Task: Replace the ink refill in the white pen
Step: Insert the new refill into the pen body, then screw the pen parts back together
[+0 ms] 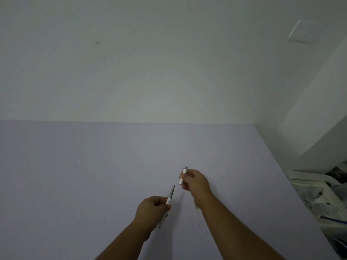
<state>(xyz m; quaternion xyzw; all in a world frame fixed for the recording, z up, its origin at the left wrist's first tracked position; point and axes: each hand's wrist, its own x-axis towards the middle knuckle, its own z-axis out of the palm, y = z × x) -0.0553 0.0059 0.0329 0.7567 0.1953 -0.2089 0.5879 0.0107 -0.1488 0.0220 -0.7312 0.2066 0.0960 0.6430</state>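
Note:
The white pen is in two parts above the lilac table [93,175]. My left hand [152,211] grips the lower barrel [170,198], whose grey tip section and thin refill point stick out up and to the right. My right hand [196,182] holds the upper barrel with clip and silver end [183,175], nearly upright, a short gap away from the refill's point. A thin pale stick with a yellowish end [197,212], possibly a spare refill, lies on the table beside my right wrist, partly hidden by my forearm.
A white wall [150,62] rises behind the table's far edge. Off the table's right edge sits a pile of white plastic objects and cables [315,196].

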